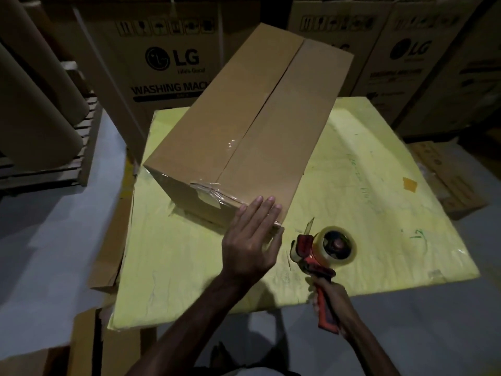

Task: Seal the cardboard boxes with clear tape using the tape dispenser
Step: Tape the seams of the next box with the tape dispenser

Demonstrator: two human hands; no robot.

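Brown and long, the cardboard box [244,126] lay on the yellow-covered table [379,185], left hand [252,240] pressing straight, close-set fingers on its near corner, right hand [329,297] curled round the red tape dispenser [322,248] just beside it; the wrinkled clear tape [214,189] there could lift.

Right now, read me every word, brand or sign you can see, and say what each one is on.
"LG" and, fainter, "Life's Good": left carton.
"WASHING MAC", the rest hidden behind the cardboard box: same carton.
"LG": right carton; the print below it is too blurred to read.
Handling symbols, no words: along the tops of both cartons.
Green handwriting: yellow sheet, unreadable.
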